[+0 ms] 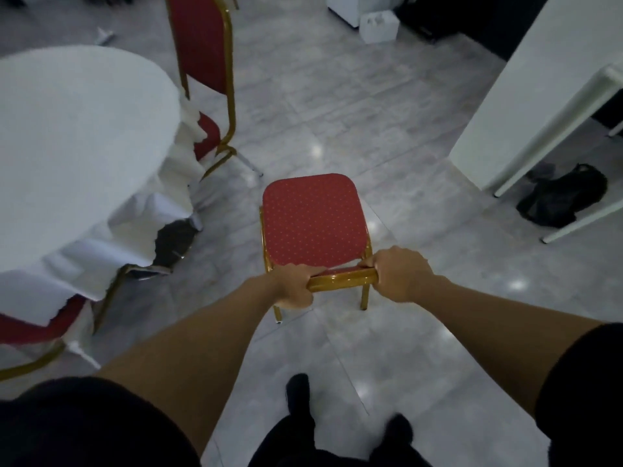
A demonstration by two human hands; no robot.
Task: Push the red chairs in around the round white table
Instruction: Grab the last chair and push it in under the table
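Both arms reach forward, left hand and right hand clamped on the red chair back's top rail.

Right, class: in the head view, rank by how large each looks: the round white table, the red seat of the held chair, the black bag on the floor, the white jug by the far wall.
1. Round white table
2. Red seat
3. Black bag
4. White jug
The jug lies farthest from the camera, so its true size is unsure.

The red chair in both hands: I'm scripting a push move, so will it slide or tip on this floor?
The chair will probably slide easily: the floor looks glossy. It might tip, since both hands grip the high backrest. The metal frame looks stiff.
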